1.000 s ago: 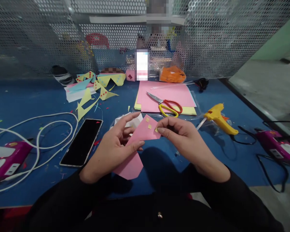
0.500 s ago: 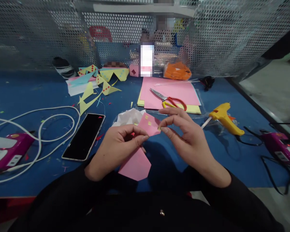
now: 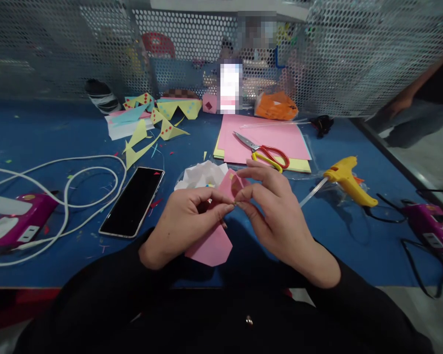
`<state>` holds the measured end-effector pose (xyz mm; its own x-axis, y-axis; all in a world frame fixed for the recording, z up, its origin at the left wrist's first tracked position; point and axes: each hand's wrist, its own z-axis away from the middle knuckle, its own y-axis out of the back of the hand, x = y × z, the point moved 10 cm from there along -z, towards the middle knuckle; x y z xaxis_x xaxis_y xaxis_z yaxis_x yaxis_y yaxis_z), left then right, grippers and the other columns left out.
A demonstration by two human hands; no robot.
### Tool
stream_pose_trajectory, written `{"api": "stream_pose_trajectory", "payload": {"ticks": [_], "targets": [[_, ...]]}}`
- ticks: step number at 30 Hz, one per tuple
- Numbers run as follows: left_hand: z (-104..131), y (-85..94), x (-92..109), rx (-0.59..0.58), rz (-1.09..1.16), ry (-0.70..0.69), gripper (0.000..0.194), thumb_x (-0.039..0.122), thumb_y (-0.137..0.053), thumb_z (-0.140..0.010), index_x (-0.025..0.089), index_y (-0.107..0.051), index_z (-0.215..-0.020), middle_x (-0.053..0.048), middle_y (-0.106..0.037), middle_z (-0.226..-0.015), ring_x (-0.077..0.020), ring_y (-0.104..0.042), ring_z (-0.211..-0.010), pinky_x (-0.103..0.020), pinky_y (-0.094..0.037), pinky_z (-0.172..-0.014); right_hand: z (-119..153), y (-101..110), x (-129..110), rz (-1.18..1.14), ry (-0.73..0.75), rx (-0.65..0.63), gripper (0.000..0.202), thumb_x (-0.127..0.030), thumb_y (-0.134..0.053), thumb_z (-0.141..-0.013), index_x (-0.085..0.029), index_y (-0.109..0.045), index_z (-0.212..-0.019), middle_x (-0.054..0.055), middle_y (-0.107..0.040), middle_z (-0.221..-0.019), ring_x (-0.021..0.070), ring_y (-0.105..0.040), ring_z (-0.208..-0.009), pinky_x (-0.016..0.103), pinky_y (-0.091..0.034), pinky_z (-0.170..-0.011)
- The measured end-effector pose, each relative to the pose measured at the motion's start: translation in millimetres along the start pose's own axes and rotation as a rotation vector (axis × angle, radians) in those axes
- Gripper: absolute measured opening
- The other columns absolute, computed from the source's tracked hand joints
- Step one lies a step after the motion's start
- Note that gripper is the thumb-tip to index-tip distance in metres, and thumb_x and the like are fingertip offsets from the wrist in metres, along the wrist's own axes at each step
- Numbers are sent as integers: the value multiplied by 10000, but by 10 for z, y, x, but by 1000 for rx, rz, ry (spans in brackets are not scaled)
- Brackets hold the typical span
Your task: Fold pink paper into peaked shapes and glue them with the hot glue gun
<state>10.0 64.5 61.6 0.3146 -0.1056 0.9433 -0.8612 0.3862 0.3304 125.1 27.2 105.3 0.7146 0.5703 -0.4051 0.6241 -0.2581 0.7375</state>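
My left hand (image 3: 190,219) pinches a pink paper cutout (image 3: 211,248) between thumb and fingers, its wider lower part hanging beneath my palm. The upper part of the cutout is bent up between both hands and carries small yellow paper squares. My right hand (image 3: 276,216) is closed in a pinch, its thumb and index tips meeting my left thumb tip. A tiny yellowish paper piece (image 3: 235,203) shows at those fingertips, mostly hidden. Just behind my left hand lies white crumpled paper (image 3: 201,175) with small coloured bits by it.
Red-and-yellow-handled scissors (image 3: 262,150) lie on stacked coloured paper (image 3: 280,128). A yellow glue gun (image 3: 349,182) is at right, a phone (image 3: 133,201) and white cable (image 3: 62,196) at left. Paper scraps (image 3: 136,142) lie farther back. Purple power strips (image 3: 33,216) flank the table. Someone's arm (image 3: 413,91) appears at far right.
My right hand has moved left to meet my left fingertips. The cutout's upper part is now bent upward. A person's arm and legs have appeared at far right.
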Motion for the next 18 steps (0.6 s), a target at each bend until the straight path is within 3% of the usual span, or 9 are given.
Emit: {"api": "stream_pose_trajectory", "payload": {"ticks": [10,18], "targets": [[-3,-22,102,-18,-45,-109,100,175,-650,-856,163,-713,-780,42,-700,-640,-72,-655,-573,-147,-477,-589,15,10,-25,-16,29,23,96,-123,-539,-926,-194,-598,-899,116,-651,-1199,283,-464,-1364,487,-382,-1099],[20,0,10,1,35,-20,111,262,-677,-862,166,-732,-853,29,-706,-626,-97,-665,-569,-172,-498,-585,49,192,129,-62,-88,163,75,-170,-574,-921,-191,-646,-919,129,-632,-1256,277,-497,-1336,500,-407,-1100]]}}
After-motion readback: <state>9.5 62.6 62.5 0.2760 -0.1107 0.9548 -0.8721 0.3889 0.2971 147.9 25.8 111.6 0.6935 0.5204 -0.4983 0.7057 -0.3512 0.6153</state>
